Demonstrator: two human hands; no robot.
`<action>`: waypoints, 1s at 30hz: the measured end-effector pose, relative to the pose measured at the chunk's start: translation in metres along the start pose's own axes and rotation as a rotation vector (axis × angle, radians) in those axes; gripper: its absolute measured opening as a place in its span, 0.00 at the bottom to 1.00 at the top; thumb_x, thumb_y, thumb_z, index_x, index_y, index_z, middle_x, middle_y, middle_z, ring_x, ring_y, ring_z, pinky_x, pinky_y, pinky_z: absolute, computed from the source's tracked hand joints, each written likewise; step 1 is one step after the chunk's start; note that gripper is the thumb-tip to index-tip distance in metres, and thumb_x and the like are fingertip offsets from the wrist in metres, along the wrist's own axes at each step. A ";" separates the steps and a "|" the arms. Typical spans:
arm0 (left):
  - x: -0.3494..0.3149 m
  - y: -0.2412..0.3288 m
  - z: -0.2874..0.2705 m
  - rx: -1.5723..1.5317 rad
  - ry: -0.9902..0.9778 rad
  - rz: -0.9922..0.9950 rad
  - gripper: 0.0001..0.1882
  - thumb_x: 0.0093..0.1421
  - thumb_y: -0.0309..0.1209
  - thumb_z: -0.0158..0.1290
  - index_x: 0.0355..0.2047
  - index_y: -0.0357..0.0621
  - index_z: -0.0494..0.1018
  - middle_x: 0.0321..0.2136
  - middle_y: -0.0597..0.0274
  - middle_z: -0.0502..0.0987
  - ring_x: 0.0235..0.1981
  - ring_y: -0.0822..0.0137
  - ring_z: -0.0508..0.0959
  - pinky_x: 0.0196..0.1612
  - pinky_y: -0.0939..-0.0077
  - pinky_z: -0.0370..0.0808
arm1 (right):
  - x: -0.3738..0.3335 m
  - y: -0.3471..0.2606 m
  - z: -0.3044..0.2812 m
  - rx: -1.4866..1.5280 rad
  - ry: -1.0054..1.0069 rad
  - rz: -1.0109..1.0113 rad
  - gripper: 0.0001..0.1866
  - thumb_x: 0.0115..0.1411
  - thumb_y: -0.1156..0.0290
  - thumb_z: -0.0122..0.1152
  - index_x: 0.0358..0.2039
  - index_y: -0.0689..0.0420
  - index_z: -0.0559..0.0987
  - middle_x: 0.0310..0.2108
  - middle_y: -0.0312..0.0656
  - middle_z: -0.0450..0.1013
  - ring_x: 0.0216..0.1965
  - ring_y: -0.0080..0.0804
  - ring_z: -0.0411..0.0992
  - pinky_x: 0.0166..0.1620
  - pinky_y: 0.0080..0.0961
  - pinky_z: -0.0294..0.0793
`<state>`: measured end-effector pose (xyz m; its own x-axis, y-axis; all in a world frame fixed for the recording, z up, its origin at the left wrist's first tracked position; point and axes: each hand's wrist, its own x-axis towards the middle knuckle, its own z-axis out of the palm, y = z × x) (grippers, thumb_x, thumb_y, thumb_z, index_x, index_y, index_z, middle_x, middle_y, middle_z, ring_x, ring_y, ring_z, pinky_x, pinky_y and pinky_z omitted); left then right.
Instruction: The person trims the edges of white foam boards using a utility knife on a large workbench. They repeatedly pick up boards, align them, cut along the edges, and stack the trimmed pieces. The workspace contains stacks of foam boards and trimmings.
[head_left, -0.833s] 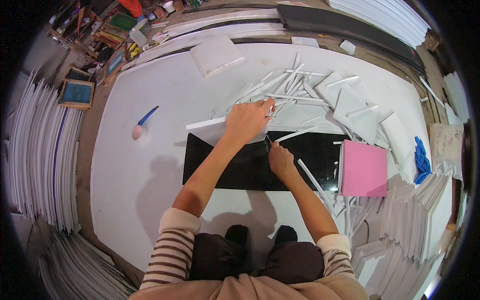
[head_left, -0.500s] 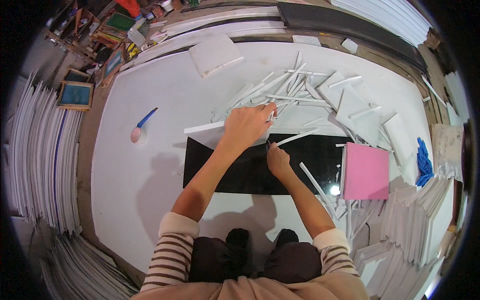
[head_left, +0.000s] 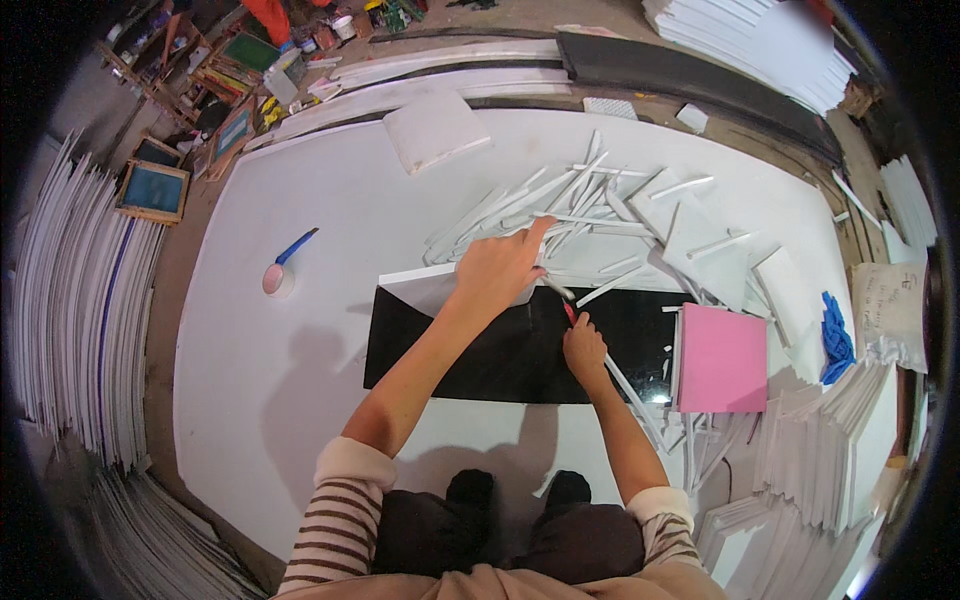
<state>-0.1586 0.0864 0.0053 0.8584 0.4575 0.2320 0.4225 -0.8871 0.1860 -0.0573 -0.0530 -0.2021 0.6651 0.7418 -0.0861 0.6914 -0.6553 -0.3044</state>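
Note:
My left hand (head_left: 502,262) grips the right end of a white foam-like board (head_left: 418,283), its index finger and thumb at the board's edge. The board stands tilted at the far edge of a glossy black panel (head_left: 470,355). My right hand (head_left: 584,346) is closed around a cutter with a red handle (head_left: 570,313), just right of the left hand and above the panel. A thin white strip (head_left: 557,289) shows between the cutter's tip and my left thumb. My left palm and forearm hide part of the board.
White offcut strips (head_left: 570,205) lie heaped beyond my hands. To the right are a pink square stack (head_left: 722,358), a blue glove-like bundle (head_left: 836,338) and stacked white sheets (head_left: 815,440). A pink-topped cup (head_left: 277,280) and a blue-handled knife (head_left: 297,246) rest at the left.
My right hand has moved right and toward me, drawing the cutter away from the board's end. My left hand keeps its hold. The whole view has shifted slightly.

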 end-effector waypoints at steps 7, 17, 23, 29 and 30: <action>-0.028 -0.016 -0.015 -0.066 0.142 0.018 0.15 0.47 0.40 0.55 0.32 0.49 0.68 0.24 0.61 0.75 0.26 0.59 0.76 0.27 0.69 0.71 | 0.009 0.010 -0.041 0.172 0.100 -0.097 0.17 0.52 0.66 0.52 0.37 0.66 0.67 0.38 0.57 0.63 0.38 0.54 0.66 0.40 0.44 0.68; -0.052 -0.005 -0.059 -0.104 0.814 0.395 0.07 0.44 0.30 0.56 0.25 0.45 0.71 0.30 0.68 0.76 0.30 0.68 0.76 0.31 0.75 0.71 | -0.005 -0.066 -0.205 1.695 -0.388 0.017 0.33 0.59 0.53 0.44 0.55 0.65 0.51 0.50 0.58 0.58 0.46 0.48 0.66 0.49 0.36 0.67; -0.083 0.011 -0.037 -0.053 0.755 0.729 0.08 0.41 0.32 0.59 0.22 0.52 0.71 0.32 0.69 0.76 0.37 0.73 0.74 0.42 0.72 0.67 | 0.021 -0.039 -0.200 1.875 -0.150 0.116 0.27 0.57 0.61 0.51 0.52 0.61 0.58 0.47 0.44 0.63 0.46 0.38 0.66 0.46 0.35 0.69; -0.103 -0.027 0.024 -0.522 0.611 0.001 0.26 0.53 0.36 0.54 0.50 0.50 0.58 0.53 0.55 0.58 0.54 0.58 0.58 0.52 0.62 0.57 | 0.021 -0.019 -0.169 2.070 0.041 0.229 0.17 0.51 0.75 0.51 0.43 0.59 0.66 0.41 0.40 0.67 0.43 0.34 0.67 0.43 0.33 0.68; -0.100 -0.036 0.051 -0.854 0.666 -0.147 0.29 0.54 0.36 0.53 0.53 0.48 0.54 0.52 0.53 0.57 0.53 0.58 0.59 0.54 0.63 0.55 | 0.023 -0.023 -0.164 2.101 0.030 0.243 0.15 0.51 0.74 0.51 0.41 0.59 0.67 0.40 0.39 0.68 0.41 0.33 0.68 0.40 0.30 0.69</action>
<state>-0.2444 0.0693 -0.0731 0.3776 0.7252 0.5757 -0.0544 -0.6033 0.7956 -0.0113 -0.0440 -0.0410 0.6891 0.6710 -0.2736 -0.6493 0.4042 -0.6442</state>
